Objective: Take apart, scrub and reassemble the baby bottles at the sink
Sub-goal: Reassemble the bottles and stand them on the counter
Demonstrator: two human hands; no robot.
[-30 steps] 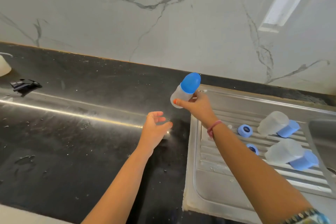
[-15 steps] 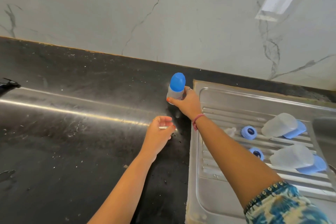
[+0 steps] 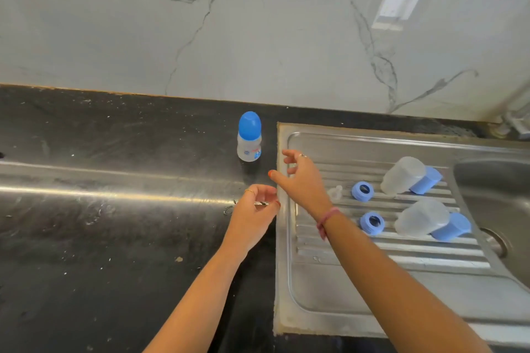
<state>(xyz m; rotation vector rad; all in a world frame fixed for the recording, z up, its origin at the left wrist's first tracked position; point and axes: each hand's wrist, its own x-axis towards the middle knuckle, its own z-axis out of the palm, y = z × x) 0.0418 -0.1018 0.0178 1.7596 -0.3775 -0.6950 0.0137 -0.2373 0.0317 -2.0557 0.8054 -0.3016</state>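
One assembled baby bottle (image 3: 249,137) stands upright on the black tabletop (image 3: 100,238), just left of the steel drainboard (image 3: 329,289); blue dome cap on top, clear body w/ a small red-and-blue print low on the front, too small to read. Nothing grips it. Left hand (image 3: 252,218) hovers below the bottle near the drainboard's edge, fingers (image 3: 259,190) loosely curled, w/ a small pale thing between the fingertips and thumb; can't tell what it is or if it's truly pinched. Right hand (image 3: 301,180) is over the drainboard's left rim, just right of the bottle but apart from it; fingers spread and relaxed, thumb pointing left, holding nothing, pink band on the wrist. On the ribbed drainboard: a small clear nipple (image 3: 335,192), then two blue screw rings (image 3: 362,191) (image 3: 372,223), then two clear bottle bodies lying on their sides, far one (image 3: 403,179) and near one (image 3: 421,218), each w/ a blue cap (image 3: 426,180) (image 3: 451,227) touching its right end. Bodies look empty. Sink basin (image 3: 493,189) at far right.
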